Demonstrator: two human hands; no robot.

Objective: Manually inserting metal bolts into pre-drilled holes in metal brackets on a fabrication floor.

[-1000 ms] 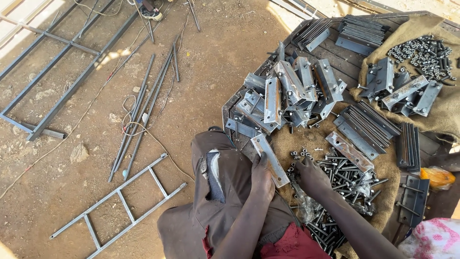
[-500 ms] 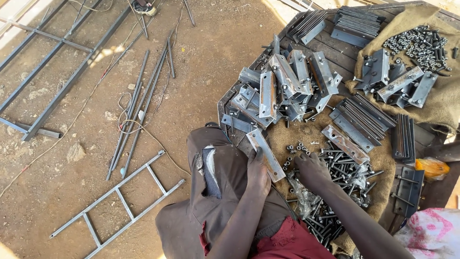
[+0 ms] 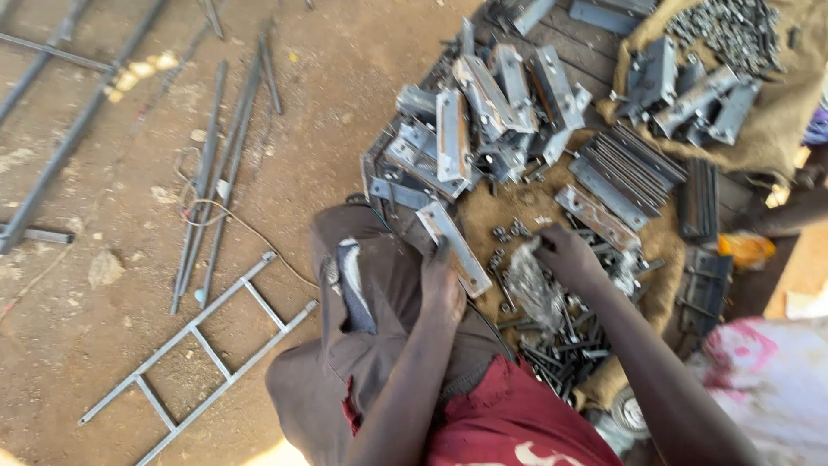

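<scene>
the left hand (image 3: 442, 289) is clamped on the near end of a flat metal bracket (image 3: 454, 248), which rests on the knee and slants away toward 11 o'clock. the right hand (image 3: 565, 256) sits at 3 o'clock of the bracket, fingers pinched together on the top of a clear plastic bag (image 3: 532, 289) that hangs over a heap of dark bolts (image 3: 565, 345). the bolts lie on burlap (image 3: 526, 203) spread on the ground, at 5 o'clock of the right hand.

at 12 o'clock of the bracket is a pile of grey channel brackets (image 3: 483, 116), jumbled and leaning on one another. at 1 o'clock of the right hand lies a stack of flat bars (image 3: 625, 168), with one punched strip (image 3: 597, 216) between the stack and the hand. far off at 1 o'clock a mound of nuts (image 3: 733, 30) sits on more sacking.

on the dirt floor at 8 o'clock of the left hand lies a small ladder frame (image 3: 203, 341), and at 10 o'clock a bundle of thin rods (image 3: 211, 181).
</scene>
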